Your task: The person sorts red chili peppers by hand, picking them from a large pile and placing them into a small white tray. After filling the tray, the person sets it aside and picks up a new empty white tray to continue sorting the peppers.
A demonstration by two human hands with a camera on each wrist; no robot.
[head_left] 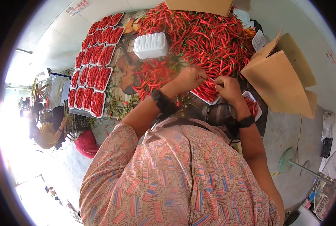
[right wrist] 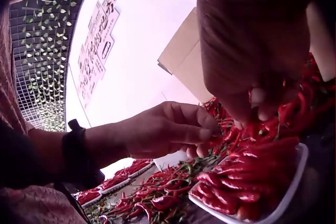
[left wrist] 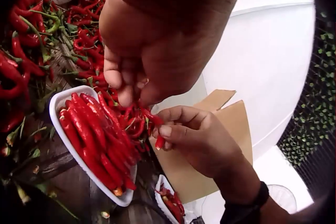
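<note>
My right hand (head_left: pixel 229 89) pinches a red chili pepper (left wrist: pixel 159 141) between thumb and fingertips, as the left wrist view shows. Beside it my left hand (head_left: pixel 192 79) has its fingers curled in toward the thumb; I cannot tell whether a small bit of stem is between them. Both hands are over a white foam tray (left wrist: pixel 56 109) close to my body. Red chilies (left wrist: pixel 97 140) lie lengthwise side by side in that tray. Just beyond the hands spreads a big heap of loose red chilies (head_left: pixel 213 41), some with green stems.
Rows of filled chili trays (head_left: pixel 96 77) cover the table's left end. A stack of white trays (head_left: pixel 151 46) stands behind a smaller chili pile (head_left: pixel 153 77). An opened cardboard box (head_left: pixel 277 75) is at the right, near another partly filled tray (head_left: pixel 255 107). Another person (head_left: pixel 49 133) sits far left.
</note>
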